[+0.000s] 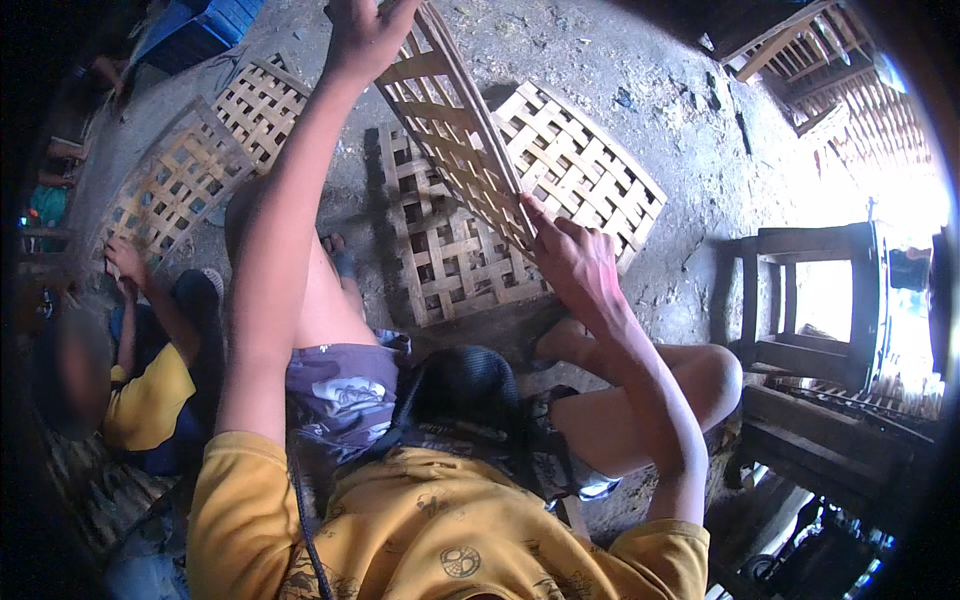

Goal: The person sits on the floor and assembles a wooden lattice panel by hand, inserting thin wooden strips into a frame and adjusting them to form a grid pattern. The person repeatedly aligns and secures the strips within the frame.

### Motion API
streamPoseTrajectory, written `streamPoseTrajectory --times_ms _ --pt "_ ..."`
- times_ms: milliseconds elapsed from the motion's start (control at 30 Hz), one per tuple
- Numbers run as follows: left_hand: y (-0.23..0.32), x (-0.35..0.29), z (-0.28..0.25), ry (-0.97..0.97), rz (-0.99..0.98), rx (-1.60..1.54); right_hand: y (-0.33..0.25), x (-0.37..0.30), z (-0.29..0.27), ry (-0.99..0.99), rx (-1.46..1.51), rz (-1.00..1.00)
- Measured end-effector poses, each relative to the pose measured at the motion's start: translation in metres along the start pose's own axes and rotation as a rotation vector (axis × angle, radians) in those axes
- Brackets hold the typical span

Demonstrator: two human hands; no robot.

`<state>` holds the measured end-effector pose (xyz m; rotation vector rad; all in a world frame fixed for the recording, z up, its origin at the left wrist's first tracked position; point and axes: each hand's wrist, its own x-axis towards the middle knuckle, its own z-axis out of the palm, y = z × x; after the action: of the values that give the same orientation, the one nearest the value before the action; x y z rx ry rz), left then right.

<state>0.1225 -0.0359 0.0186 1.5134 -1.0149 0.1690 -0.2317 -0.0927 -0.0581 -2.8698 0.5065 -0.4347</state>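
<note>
Between my two hands a woven bamboo lattice panel [447, 118] is held tilted on its edge above the floor. My left hand [366, 45] is closed on its far upper end, partly cut off by the picture's top edge. At the near lower corner my right hand [580, 262] grips the rim, its index finger laid along the edge. Beneath and behind it, two more lattice panels lie on the ground: one pale panel [592, 160] to the right, and a browner panel [455, 262] nearer to my legs.
On the left sits another person in a yellow shirt [150, 400], hands by a lattice panel [180, 180]; another panel [262, 108] lies beyond. A blue crate [195, 35] stands far left. To my right are a wooden stool [808, 243] and a wooden beam [835, 428].
</note>
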Motion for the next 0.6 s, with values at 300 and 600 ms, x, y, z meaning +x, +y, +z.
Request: streamPoseTrajectory --times_ms 300,600 --pt "-0.025 0.006 -0.015 0.050 -0.079 0.103 0.021 -0.045 0.017 -0.136 0.045 0.021" --pt "-0.049 0.002 -0.021 0.005 -0.129 -0.045 0.011 -0.039 -0.020 -0.128 0.040 0.268"
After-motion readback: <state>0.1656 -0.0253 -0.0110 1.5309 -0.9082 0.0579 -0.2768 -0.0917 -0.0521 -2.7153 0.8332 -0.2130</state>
